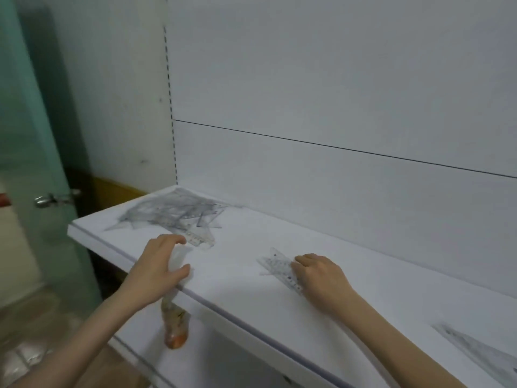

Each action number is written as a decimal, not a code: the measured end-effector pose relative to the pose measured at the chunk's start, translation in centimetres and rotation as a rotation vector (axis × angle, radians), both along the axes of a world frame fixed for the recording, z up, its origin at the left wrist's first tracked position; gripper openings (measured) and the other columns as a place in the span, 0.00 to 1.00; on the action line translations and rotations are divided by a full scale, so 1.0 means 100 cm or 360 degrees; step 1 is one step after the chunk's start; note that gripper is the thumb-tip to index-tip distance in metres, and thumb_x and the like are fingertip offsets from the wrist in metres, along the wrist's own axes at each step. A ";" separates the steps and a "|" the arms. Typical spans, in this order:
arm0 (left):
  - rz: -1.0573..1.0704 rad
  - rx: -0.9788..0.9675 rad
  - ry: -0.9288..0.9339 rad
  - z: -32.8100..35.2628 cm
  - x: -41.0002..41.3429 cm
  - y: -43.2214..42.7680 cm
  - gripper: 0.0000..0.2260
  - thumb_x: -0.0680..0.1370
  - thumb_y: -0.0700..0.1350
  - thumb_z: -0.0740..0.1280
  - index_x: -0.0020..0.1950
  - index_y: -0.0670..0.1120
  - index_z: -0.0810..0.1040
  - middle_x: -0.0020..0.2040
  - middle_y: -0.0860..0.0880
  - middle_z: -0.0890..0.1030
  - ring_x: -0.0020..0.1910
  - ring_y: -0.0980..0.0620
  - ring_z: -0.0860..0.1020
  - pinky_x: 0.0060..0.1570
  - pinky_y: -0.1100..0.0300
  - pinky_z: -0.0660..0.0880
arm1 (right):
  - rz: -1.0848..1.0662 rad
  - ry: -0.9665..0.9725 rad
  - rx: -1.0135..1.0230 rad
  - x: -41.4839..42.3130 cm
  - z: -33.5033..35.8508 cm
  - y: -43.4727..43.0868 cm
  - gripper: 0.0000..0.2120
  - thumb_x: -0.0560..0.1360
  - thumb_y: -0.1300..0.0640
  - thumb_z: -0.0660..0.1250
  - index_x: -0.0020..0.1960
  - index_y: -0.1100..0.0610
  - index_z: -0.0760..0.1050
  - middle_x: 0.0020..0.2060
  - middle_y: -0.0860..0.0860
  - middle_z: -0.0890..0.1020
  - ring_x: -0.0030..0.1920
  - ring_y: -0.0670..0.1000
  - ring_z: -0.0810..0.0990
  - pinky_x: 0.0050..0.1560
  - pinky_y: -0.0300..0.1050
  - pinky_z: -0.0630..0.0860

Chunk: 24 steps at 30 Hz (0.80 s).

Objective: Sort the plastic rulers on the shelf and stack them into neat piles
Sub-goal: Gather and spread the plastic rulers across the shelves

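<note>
So the person's at the white shelf (237, 261), and honestly the sketchy bit is the left hand (159, 266). It's pinching one clear ruler (174, 317) between thumb and curled fingers, and most of that ruler hangs off the front edge over the floor. Slick plastic plus a light pinch near one end means it drops if the grip slackens.

The right hand (319, 278) has its fingers curled down on the small pile (277, 267) mid-shelf. Can't tell if it's gripping or only pressing. That pile looks a bit fanned out, so one nudge could skate the see-through rulers apart, and they're hard to spot on white.

The messy heap (173, 214) at the back left sits near the shelf's end, so dragging one ruler out could pull others over the side. More rulers (475, 351) lie at the far right.

Containers: none that I can see. No tray, no box, everything lies straight on the shelf.
</note>
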<state>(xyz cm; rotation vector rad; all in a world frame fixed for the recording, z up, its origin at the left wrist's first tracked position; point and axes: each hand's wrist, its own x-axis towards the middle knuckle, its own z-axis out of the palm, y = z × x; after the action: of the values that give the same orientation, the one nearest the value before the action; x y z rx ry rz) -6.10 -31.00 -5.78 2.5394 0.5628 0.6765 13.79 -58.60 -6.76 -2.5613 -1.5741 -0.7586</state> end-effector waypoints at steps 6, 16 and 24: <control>0.0197 0.0005 0.0018 0.004 -0.022 0.061 0.09 0.74 0.45 0.69 0.52 0.51 0.73 0.57 0.50 0.75 0.57 0.51 0.71 0.55 0.58 0.67 | -0.0203 0.0313 -0.0042 -0.006 0.028 0.020 0.20 0.66 0.68 0.61 0.56 0.60 0.78 0.52 0.55 0.81 0.55 0.59 0.78 0.50 0.52 0.77; 0.0154 0.0128 0.0192 0.006 0.023 0.181 0.26 0.73 0.53 0.70 0.69 0.48 0.70 0.71 0.48 0.69 0.70 0.49 0.64 0.67 0.55 0.62 | 0.0049 0.0663 -0.0206 -0.033 0.048 0.177 0.20 0.80 0.48 0.59 0.70 0.51 0.70 0.67 0.46 0.74 0.68 0.51 0.69 0.66 0.47 0.67; -0.0445 0.0332 0.0537 0.010 0.062 0.272 0.55 0.51 0.84 0.47 0.69 0.54 0.69 0.72 0.53 0.65 0.71 0.54 0.62 0.67 0.60 0.59 | 0.0031 0.0756 -0.0304 -0.026 0.032 0.327 0.29 0.75 0.39 0.64 0.70 0.55 0.69 0.67 0.51 0.74 0.68 0.52 0.70 0.64 0.49 0.69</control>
<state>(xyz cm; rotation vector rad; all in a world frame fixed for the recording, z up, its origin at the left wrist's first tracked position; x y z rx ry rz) 0.08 -3.76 -4.82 2.8763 0.2422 0.2162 11.18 -25.92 -3.55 -2.5782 -1.5622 0.0167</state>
